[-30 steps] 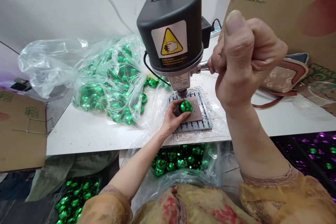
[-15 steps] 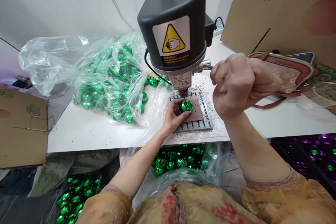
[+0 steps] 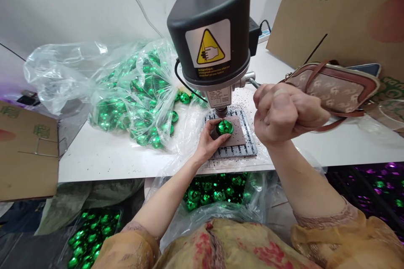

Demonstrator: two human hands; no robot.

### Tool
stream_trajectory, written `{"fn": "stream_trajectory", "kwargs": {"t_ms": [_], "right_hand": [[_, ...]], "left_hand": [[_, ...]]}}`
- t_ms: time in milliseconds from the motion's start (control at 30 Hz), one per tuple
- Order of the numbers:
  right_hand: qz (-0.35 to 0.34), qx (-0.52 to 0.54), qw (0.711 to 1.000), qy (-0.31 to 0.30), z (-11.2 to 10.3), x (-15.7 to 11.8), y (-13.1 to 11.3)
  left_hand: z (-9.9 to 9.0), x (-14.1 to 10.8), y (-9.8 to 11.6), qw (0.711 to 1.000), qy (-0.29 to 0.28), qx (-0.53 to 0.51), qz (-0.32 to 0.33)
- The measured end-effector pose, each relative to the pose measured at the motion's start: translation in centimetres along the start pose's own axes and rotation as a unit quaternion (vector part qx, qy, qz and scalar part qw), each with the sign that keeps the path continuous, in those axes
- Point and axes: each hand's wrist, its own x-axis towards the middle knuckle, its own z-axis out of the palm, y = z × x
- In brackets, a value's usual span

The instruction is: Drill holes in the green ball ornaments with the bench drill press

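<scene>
Apparently for steadiness, the left hand pinches a green ball under the drill head, near the surface's front edge; the right hand grips its lever.

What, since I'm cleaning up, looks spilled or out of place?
Dark specks lie scattered around the slotted plate beneath the green ball and over the white table, like loose debris. A handbag lies at right, oddly personal here.
</scene>
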Motion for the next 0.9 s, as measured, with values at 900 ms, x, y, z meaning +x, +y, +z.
{"fn": "stream_trajectory", "kwargs": {"t_ms": [900], "right_hand": [[0.114, 0.035, 0.992, 0.032, 2.9, 5.8, 1.1]], "left_hand": [[-6.4, -21.8, -0.4, 0.691, -0.463, 0.555, 0.02]]}}
